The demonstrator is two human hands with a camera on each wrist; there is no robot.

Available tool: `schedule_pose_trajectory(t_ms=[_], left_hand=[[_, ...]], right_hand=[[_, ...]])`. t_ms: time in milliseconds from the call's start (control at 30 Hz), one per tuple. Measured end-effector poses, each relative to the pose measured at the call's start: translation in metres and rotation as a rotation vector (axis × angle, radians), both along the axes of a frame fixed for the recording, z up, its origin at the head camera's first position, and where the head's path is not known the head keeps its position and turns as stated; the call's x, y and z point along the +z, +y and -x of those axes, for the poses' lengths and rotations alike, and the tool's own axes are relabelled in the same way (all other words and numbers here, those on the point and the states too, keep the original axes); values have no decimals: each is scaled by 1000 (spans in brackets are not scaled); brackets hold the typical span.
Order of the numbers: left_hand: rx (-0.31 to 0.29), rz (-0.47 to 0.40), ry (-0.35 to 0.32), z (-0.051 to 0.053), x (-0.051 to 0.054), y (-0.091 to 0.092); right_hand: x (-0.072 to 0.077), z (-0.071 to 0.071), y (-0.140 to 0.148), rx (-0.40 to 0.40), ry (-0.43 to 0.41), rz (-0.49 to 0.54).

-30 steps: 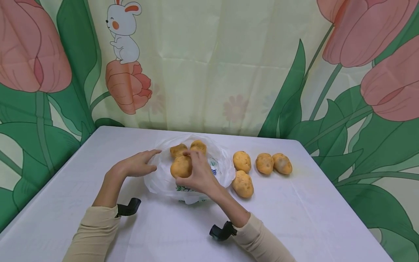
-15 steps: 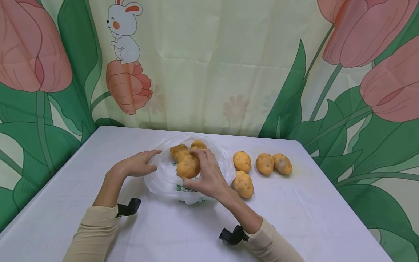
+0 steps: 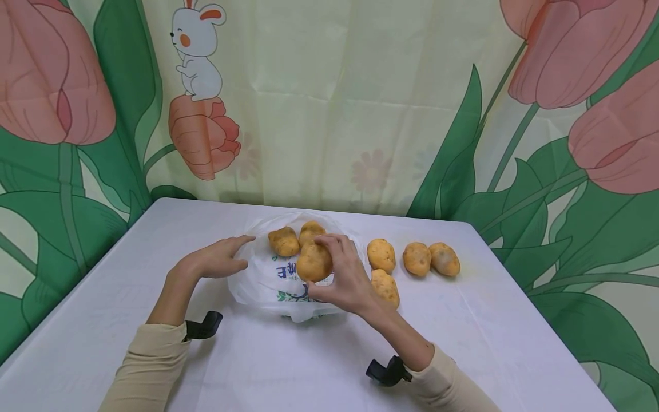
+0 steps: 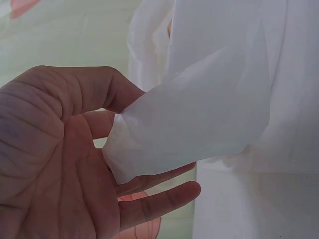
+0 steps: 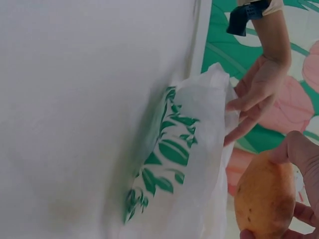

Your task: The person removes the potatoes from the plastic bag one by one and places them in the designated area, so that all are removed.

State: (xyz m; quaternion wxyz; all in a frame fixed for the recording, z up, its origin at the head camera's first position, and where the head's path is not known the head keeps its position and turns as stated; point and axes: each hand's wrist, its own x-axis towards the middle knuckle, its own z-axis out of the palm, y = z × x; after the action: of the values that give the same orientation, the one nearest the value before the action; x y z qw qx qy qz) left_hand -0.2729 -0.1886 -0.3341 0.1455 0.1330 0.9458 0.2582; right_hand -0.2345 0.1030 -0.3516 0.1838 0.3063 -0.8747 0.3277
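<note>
A white plastic bag (image 3: 257, 286) with green leaf print and blue lettering lies spread with its mouth up. Two potatoes, one brown (image 3: 283, 242) and one partly covered (image 3: 310, 231), show inside it. At the bag's left rim my left hand (image 3: 218, 260) holds the thin plastic edge (image 4: 189, 119) between thumb and fingers. My right hand (image 3: 346, 277) grips a potato (image 3: 314, 262) between thumb and fingertips, over the bag's opening. The right wrist view shows this potato (image 5: 264, 196) raised beside the bag's rim.
To the right of the bag, two potatoes (image 3: 381, 255) (image 3: 386, 288) lie near its side, the closer one partly behind my right wrist. A touching pair (image 3: 416, 258) (image 3: 445, 259) sits farther right on the white-covered table (image 3: 489, 320). A printed tulip backdrop (image 3: 309, 143) hangs behind.
My right hand has moved right with the potato, within the bag's outline. More of the brown potato and the blue lettering shows. My left hand stays at the rim.
</note>
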Motion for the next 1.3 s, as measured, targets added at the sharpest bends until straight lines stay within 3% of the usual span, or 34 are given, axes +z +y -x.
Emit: schedule_pose_trajectory(t_ms=[667,1300], left_hand=[[-11,-19,5,1,-3,-1],[-7,-16,5,1,-3,-2]], right_hand=[[-8,3,47,-52,3,-31],[-11,7,88,-42,15,-49]])
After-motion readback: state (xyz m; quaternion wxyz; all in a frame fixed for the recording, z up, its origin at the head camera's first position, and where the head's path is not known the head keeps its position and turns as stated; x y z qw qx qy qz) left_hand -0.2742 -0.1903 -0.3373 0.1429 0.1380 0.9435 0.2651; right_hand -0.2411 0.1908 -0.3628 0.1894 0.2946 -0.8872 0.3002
